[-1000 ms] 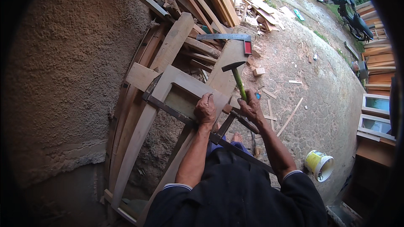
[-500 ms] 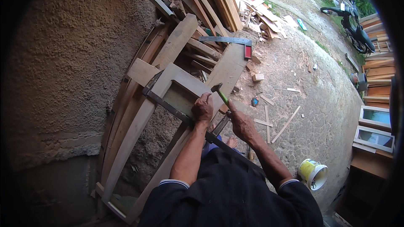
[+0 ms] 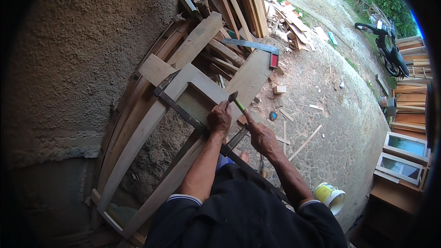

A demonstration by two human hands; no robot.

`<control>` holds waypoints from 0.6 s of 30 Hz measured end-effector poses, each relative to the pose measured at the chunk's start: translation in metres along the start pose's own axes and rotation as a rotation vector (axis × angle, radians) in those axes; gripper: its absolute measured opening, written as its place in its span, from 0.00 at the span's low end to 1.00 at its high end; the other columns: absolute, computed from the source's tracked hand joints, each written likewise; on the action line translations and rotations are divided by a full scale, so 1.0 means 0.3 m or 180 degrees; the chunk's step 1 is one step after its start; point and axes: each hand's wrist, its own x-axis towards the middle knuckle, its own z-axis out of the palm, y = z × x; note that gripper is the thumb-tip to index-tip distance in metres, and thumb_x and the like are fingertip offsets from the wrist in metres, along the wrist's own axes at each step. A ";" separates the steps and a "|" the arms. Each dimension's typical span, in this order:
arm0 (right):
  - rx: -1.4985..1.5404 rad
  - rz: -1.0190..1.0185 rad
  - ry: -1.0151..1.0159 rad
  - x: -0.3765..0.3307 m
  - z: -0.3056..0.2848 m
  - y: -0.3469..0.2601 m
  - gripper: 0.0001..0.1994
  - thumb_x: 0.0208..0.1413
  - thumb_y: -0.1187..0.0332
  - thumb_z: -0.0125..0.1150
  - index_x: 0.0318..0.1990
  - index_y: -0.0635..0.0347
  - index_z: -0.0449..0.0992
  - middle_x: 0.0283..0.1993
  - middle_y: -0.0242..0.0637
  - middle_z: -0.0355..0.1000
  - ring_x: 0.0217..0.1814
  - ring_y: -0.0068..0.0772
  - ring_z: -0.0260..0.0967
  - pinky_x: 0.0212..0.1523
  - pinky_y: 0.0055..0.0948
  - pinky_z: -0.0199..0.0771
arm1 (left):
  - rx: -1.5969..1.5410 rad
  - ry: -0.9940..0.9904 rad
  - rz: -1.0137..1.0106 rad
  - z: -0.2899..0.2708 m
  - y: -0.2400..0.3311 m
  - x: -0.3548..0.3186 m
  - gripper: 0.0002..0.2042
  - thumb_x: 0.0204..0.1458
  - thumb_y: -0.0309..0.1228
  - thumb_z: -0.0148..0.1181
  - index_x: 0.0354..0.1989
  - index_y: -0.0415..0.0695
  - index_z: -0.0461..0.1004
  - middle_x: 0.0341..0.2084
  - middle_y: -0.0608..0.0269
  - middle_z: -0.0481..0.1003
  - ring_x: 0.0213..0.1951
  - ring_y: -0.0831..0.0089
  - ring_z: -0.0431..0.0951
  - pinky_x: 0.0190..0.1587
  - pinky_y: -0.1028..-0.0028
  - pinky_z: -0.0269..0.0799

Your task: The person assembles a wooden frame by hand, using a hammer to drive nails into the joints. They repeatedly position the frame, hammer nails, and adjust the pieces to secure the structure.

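My right hand (image 3: 261,135) grips a hammer (image 3: 240,105) by its green handle, index finger stretched along it. The dark hammer head is close beside the fingertips of my left hand (image 3: 219,117). My left hand is closed at the corner of a wooden frame (image 3: 167,96), its fingers pinched together; anything between them is hidden. A long dark metal bar clamp (image 3: 183,117) lies across the frame and passes under my left wrist. Beyond my hands, a try square (image 3: 257,46) with a red-marked stock rests on a wide board (image 3: 250,73).
Stacked timber (image 3: 239,0) and a rough wall (image 3: 92,64) bound the left side. On the ground are a scrap pile (image 3: 291,23), a small wood block (image 3: 279,90), a blue tape measure (image 3: 273,115), loose strips and a bucket (image 3: 330,197). A motorcycle (image 3: 386,48) stands far right.
The hammer head has come slightly nearer my left fingertips. My left hand keeps its place on the frame corner. The whole view has shifted a little.
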 end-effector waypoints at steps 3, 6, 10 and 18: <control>-0.0148 0.0113 -0.0202 0.002 -0.005 -0.006 0.40 0.58 0.77 0.44 0.78 0.40 0.41 0.30 0.57 0.69 0.29 0.59 0.72 0.33 0.53 0.72 | -0.0065 0.0146 0.0144 0.000 0.003 -0.001 0.09 0.57 0.36 0.59 0.41 0.49 0.81 0.30 0.51 0.81 0.35 0.50 0.82 0.36 0.55 0.75; -0.0340 0.0184 -0.0429 0.005 -0.008 -0.009 0.41 0.57 0.77 0.44 0.78 0.39 0.41 0.29 0.57 0.69 0.29 0.59 0.72 0.32 0.53 0.71 | 0.0092 -0.0123 -0.0158 0.003 0.002 0.000 0.09 0.59 0.36 0.57 0.41 0.48 0.79 0.31 0.52 0.81 0.35 0.50 0.82 0.36 0.55 0.75; 0.0034 -0.0063 0.0025 -0.001 -0.009 -0.015 0.40 0.57 0.76 0.45 0.78 0.41 0.42 0.30 0.57 0.69 0.28 0.59 0.72 0.31 0.54 0.71 | -0.0191 0.0052 -0.0443 0.008 -0.005 0.004 0.09 0.61 0.35 0.53 0.45 0.49 0.75 0.32 0.49 0.81 0.37 0.46 0.81 0.37 0.53 0.75; -0.0073 0.0086 0.0009 0.010 -0.024 -0.014 0.36 0.60 0.77 0.45 0.77 0.47 0.47 0.33 0.55 0.74 0.33 0.57 0.75 0.34 0.52 0.72 | -0.0122 0.0330 -0.0459 0.012 -0.003 -0.009 0.09 0.62 0.35 0.52 0.48 0.50 0.70 0.31 0.47 0.80 0.35 0.44 0.81 0.36 0.50 0.74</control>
